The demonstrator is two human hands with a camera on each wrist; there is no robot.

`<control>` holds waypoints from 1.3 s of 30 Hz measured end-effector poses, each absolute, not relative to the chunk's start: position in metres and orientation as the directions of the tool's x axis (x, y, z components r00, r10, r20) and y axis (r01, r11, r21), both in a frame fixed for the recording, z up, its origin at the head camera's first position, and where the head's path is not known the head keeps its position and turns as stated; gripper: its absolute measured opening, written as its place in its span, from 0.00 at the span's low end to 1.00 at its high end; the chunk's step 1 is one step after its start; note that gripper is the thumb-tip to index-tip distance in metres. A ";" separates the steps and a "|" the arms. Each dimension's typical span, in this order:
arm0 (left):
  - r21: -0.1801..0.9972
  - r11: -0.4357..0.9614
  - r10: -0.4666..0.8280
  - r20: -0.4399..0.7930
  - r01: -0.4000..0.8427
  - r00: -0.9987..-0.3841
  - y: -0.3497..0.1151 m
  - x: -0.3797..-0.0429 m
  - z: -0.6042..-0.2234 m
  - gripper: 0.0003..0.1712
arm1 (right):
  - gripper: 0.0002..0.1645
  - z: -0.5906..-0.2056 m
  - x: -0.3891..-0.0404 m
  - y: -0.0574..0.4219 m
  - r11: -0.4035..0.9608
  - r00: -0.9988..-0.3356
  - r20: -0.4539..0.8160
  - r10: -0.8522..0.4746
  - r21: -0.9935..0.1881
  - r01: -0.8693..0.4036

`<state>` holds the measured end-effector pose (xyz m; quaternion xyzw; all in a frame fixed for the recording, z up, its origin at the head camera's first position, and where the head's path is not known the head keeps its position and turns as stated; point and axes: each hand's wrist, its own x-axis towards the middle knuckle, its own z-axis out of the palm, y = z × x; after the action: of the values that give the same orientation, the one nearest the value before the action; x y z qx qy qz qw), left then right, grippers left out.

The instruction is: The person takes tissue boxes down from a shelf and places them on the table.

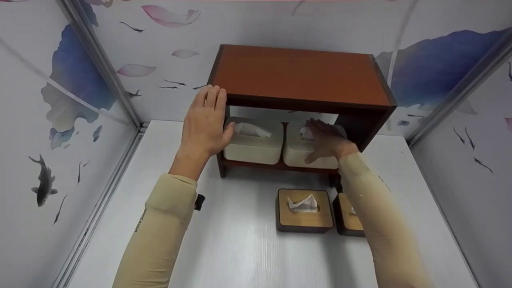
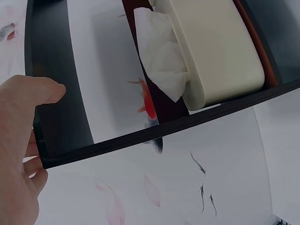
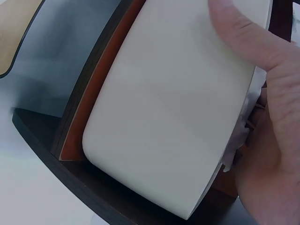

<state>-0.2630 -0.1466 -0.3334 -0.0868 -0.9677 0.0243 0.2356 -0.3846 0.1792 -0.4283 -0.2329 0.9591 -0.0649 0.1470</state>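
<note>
A two-level wooden shelf [image 1: 300,76] with a reddish-brown top stands against the back wall. My left hand [image 1: 205,124] holds its upper left front corner; in the left wrist view the thumb lies on the inner face and the fingers are outside. On the lower board sit two cream tissue boxes side by side, the left tissue box [image 1: 252,154] and the right tissue box [image 1: 294,156], each with white tissue at its top. My right hand [image 1: 329,140] grips the right one, thumb on its front face [image 3: 164,93] and fingers over the top, where they are partly hidden.
Two dark tissue boxes with light wooden lids lie on the white table [image 1: 236,240] before the shelf: one wood-lidded box [image 1: 298,222] in the middle, another wood-lidded box [image 1: 348,228] partly behind my right sleeve. Panels [image 1: 24,120] with printed fish and petals enclose the table.
</note>
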 end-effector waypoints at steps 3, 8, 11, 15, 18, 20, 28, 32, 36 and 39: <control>-0.090 0.985 0.174 0.454 0.149 -0.874 -0.147 -0.262 -0.332 0.41 | 0.70 -0.427 -0.384 0.176 0.888 -0.852 -0.255 -0.457 -0.196 -0.417; -0.093 0.985 0.175 0.456 0.148 -0.873 -0.146 -0.260 -0.331 0.40 | 0.71 -0.429 -0.385 0.175 0.897 -0.862 -0.254 -0.438 -0.185 -0.401; -0.095 0.984 0.179 0.461 0.152 -0.869 -0.144 -0.259 -0.332 0.41 | 0.72 -0.430 -0.385 0.175 0.902 -0.868 -0.252 -0.428 -0.173 -0.395; -0.103 0.984 0.180 0.464 0.149 -0.867 -0.143 -0.259 -0.332 0.41 | 0.70 -0.430 -0.384 0.176 0.901 -0.873 -0.229 -0.430 -0.172 -0.398; -0.111 0.984 0.175 0.456 0.140 -0.872 -0.142 -0.259 -0.333 0.41 | 0.69 -0.430 -0.384 0.177 0.897 -0.874 -0.213 -0.438 -0.175 -0.407; -0.120 0.984 0.173 0.451 0.133 -0.875 -0.142 -0.260 -0.332 0.41 | 0.69 -0.431 -0.385 0.177 0.893 -0.872 -0.203 -0.445 -0.171 -0.416; -0.145 0.983 0.162 0.433 0.109 -0.887 -0.142 -0.260 -0.331 0.42 | 0.67 -0.435 -0.388 0.176 0.891 -0.871 -0.204 -0.448 -0.185 -0.415; -0.149 0.982 0.169 0.440 0.114 -0.882 -0.141 -0.262 -0.333 0.42 | 0.68 -0.436 -0.387 0.177 0.892 -0.873 -0.206 -0.441 -0.212 -0.400; -0.147 0.982 0.172 0.445 0.117 -0.879 -0.141 -0.264 -0.334 0.42 | 0.69 -0.436 -0.384 0.176 0.895 -0.876 -0.204 -0.436 -0.197 -0.400; -0.147 0.982 0.171 0.445 0.116 -0.879 -0.141 -0.265 -0.334 0.42 | 0.69 -0.436 -0.382 0.175 0.896 -0.878 -0.195 -0.438 -0.178 -0.407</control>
<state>-0.2649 -0.1408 -0.3337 -0.0742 -0.9676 0.0582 0.2343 -0.3824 0.1752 -0.4359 -0.2186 0.9667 -0.0657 0.1155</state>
